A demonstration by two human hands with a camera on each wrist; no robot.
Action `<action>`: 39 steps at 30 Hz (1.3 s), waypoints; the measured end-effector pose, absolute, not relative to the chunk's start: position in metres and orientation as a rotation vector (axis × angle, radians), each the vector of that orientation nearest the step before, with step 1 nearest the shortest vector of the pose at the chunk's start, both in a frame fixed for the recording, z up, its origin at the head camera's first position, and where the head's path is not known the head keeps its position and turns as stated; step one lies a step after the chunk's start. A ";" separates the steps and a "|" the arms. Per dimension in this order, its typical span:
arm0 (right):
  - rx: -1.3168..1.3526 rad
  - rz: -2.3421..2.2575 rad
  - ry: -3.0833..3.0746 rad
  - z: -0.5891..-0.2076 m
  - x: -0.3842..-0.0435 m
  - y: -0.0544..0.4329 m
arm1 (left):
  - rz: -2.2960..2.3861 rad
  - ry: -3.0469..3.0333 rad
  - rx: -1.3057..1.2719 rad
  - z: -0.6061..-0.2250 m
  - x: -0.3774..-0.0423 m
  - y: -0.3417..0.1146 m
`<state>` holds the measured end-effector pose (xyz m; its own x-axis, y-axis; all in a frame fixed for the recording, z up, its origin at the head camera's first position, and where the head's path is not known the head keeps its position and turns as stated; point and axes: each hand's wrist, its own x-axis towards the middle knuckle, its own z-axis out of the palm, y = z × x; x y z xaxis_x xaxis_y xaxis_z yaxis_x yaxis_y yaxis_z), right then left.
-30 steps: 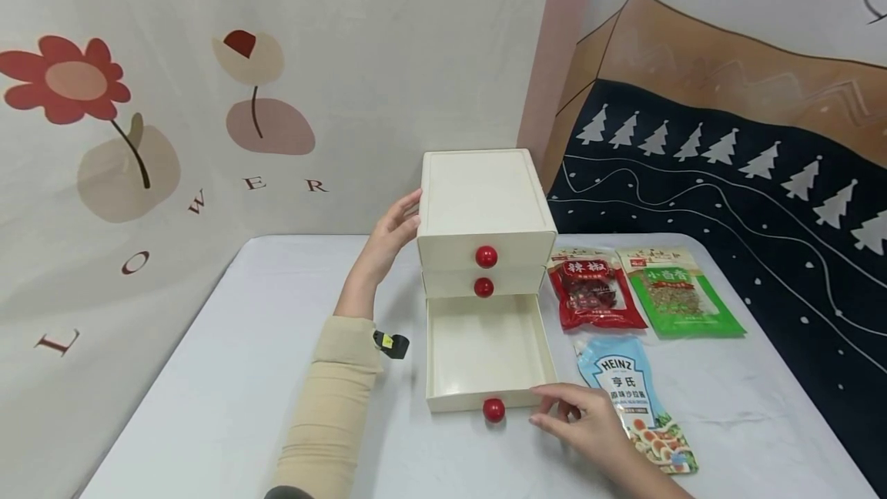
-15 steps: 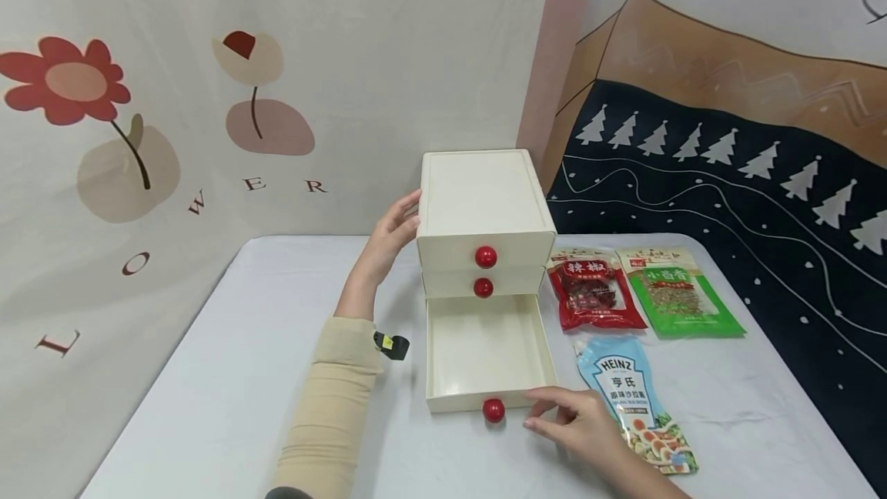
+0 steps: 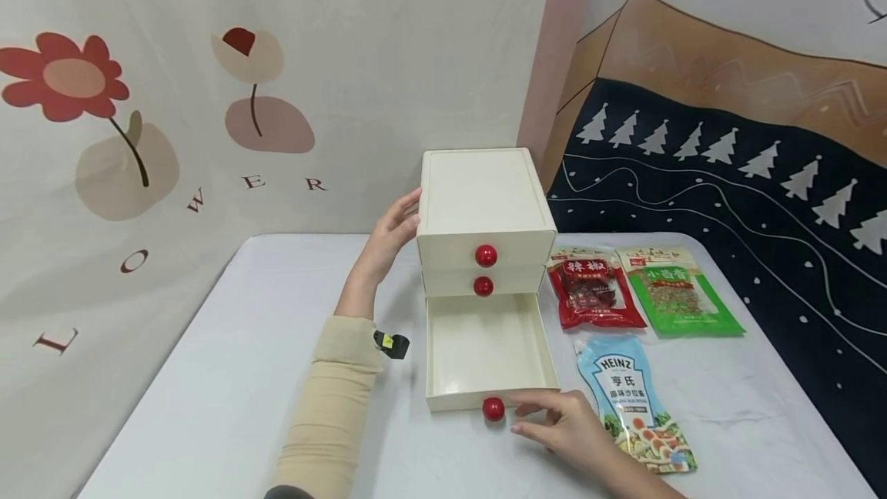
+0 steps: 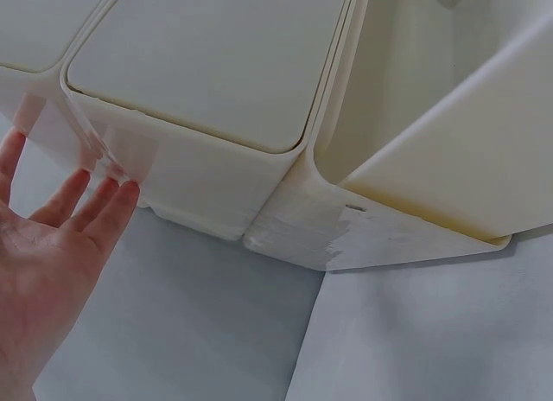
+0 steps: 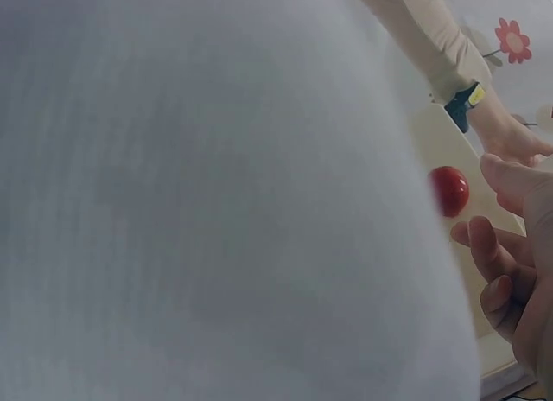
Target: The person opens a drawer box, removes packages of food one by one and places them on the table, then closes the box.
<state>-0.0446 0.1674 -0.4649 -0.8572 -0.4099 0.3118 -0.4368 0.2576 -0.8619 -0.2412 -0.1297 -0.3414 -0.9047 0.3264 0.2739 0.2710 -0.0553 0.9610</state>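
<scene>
A cream drawer cabinet [image 3: 485, 191] with red round knobs stands on the table. Its bottom drawer [image 3: 488, 345] is pulled out and nothing lies inside. My left hand [image 3: 384, 241] rests its extended fingertips on the cabinet's left side, as the left wrist view shows with the hand [image 4: 52, 254] against the wall. Just right of the bottom drawer's red knob [image 3: 493, 410], my right hand [image 3: 571, 426] has its loosely bent fingers at the drawer front. In the right wrist view the knob [image 5: 449, 191] sits apart from the fingertips.
Right of the cabinet lie a red packet of dried chillies [image 3: 596, 291] and a green packet of fennel seeds [image 3: 675, 295]. A blue Heinz salad dressing pouch [image 3: 627, 383] lies nearer, partly behind the right hand. Printed cloth backdrops [image 3: 360, 60] stand behind the white table [image 3: 229, 376].
My right hand has moved left along the drawer front, closer to the red knob. The left hand, cabinet and packets have stayed in place.
</scene>
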 end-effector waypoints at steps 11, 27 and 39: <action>0.872 1.647 -2.487 -0.473 -0.049 0.157 | 2.143 2.134 0.684 -0.339 -0.240 -0.129; 0.813 1.833 -2.467 -0.480 -0.050 0.147 | 2.135 2.158 0.655 -0.339 -0.238 -0.129; 0.705 1.800 -2.511 -0.477 -0.048 0.142 | 2.144 2.158 0.660 -0.339 -0.238 -0.129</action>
